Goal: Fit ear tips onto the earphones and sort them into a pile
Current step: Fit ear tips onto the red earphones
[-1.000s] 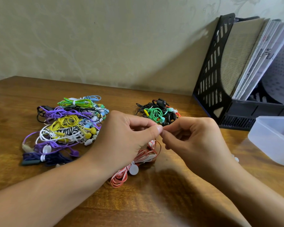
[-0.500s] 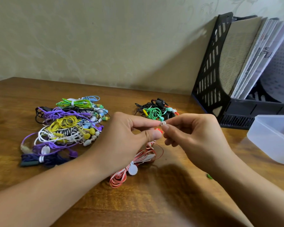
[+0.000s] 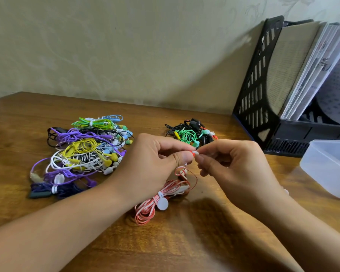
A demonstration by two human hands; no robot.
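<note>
While the left hand (image 3: 155, 165) steadies the earbud (image 3: 190, 152), fitting proceeds.
Right hand (image 3: 236, 165) fingertips pinch the white tip (image 3: 196, 153) against it, aligning both.

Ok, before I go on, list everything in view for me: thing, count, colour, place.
large earphone pile: one, mixed colours, table left
small earphone pile: one, black and green mostly, table rear centre
red-and-white earphones: one set, coiled below the hands
ear tip: one, white, between both hands' fingertips on a red earbud
plastic container: one, translucent, table right
file holder: one, black, rear right, holding papers
table: one, brown wood
left hand: pinching earbud
right hand: pinching ear tip
</note>
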